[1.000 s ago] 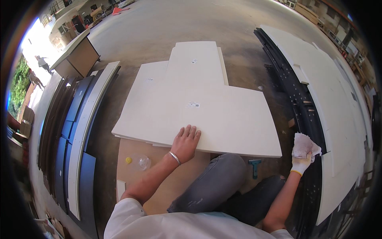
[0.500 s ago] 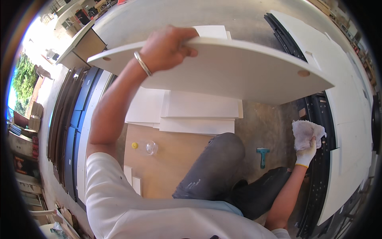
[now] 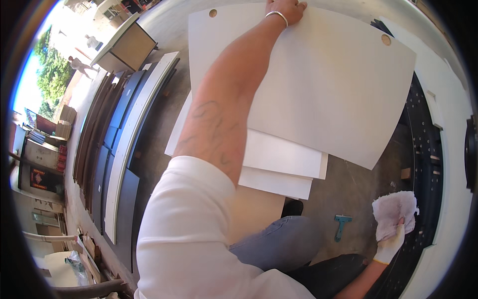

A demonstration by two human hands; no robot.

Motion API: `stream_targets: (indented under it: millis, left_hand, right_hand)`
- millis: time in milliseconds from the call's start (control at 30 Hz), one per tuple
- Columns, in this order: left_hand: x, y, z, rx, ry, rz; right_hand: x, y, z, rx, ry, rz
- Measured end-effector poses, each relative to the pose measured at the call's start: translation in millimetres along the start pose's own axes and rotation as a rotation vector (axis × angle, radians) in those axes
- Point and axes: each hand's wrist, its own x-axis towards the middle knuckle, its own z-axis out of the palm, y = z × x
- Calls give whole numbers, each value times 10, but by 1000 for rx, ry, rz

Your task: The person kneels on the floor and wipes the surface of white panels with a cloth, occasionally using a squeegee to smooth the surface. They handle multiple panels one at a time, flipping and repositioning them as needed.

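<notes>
At the far side, my left hand [image 3: 289, 10] is closed over the far edge of a large white panel [image 3: 328, 89], which has a round hole near each far corner. The panel tilts up over several smaller white boards [image 3: 286, 154], hiding part of them. At the right, my right hand [image 3: 391, 248], in a white work glove, grips a whitish cleaning cloth [image 3: 393, 212] with the fingers partly behind it. Between my knee and that cloth, a teal-handled scraper [image 3: 340, 228] lies on the floor.
Stacked dark and white boards [image 3: 142, 117] line the left side. Black perforated metal rails [image 3: 428, 144] and a long white board [image 3: 455, 129] run along the right. A desk-like cabinet [image 3: 130, 47] stands at the far left, near a person [image 3: 79, 65]. A small wooden block [image 3: 406, 173] sits by the rails.
My left arm has stretched farther away and to the right, swinging the white panel so its broad face shows. The cloth and my right hand sit lower in view, as the view has shifted.
</notes>
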Motion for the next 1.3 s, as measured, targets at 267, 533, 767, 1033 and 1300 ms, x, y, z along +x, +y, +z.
stream_targets:
  millis: [267, 533, 767, 1033, 1300]
  left_hand:
    - [-219, -1, 1007, -153, 0, -263]
    - [-725, -93, 1521, -156, -220, -344]
    - [-1272, -69, 1581, -22, -281, -109]
    - [-4666, 886, 779, -285, -501, 115]
    - [-4926, 565, 702, -2, -501, -33]
  right_hand:
    - [-60, -10, -408, -223, -102, 2]
    - [-23, 110, -661, -553, -87, -135]
    - [60, 205, -536, -1193, -150, -460]
    - [144, 513, 223, -281, -378, 7]
    - [-45, 564, 720, -30, -328, 318]
